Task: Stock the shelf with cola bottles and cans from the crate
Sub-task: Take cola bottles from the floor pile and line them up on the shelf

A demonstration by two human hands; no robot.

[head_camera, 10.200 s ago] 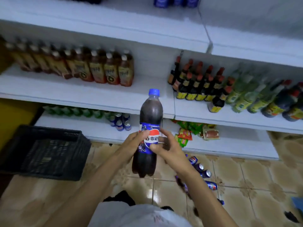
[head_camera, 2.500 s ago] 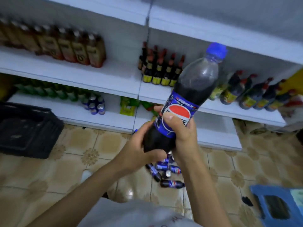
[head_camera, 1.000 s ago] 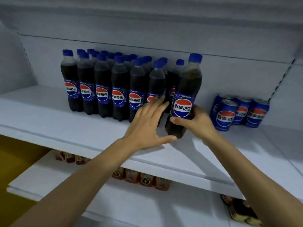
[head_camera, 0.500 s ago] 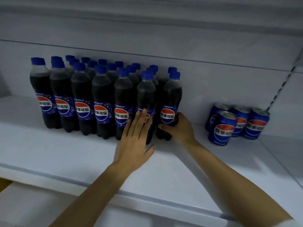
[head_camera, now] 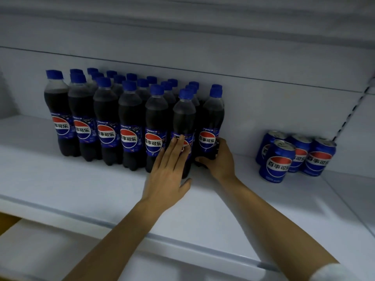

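Shelf: the white shelf (head_camera: 81, 189) carries everything here, with bare board along its front.
Bottle rows: the cola bottles (head_camera: 105, 122) stand upright at left-centre in rows that run back to the rear panel. Their caps are blue and their labels face front.
Cans: four blue cola cans (head_camera: 278, 161) stand clustered well apart to the right, one in front of three.
End bottle: the end bottle (head_camera: 212, 122) now stands upright at the right end of the front row, close against its neighbour. A second ago it leaned, carried just off the row.
Meaning: this bottle looks as good as stocked and only the release is left. The crate is out of view.
Look: dark cola fills it to the shoulder under a clear neck. The blue label has a red, white and blue roundel with Chinese characters.
Right hand: the right hand (head_camera: 220, 162) has its grip closed round the end bottle's lower part, thumb across the front.
Left hand: the left hand (head_camera: 168, 173) has a wide grip and holds nothing. Its straight fingers lie flat against the neighbour bottle (head_camera: 183, 118), apparently to steady it.
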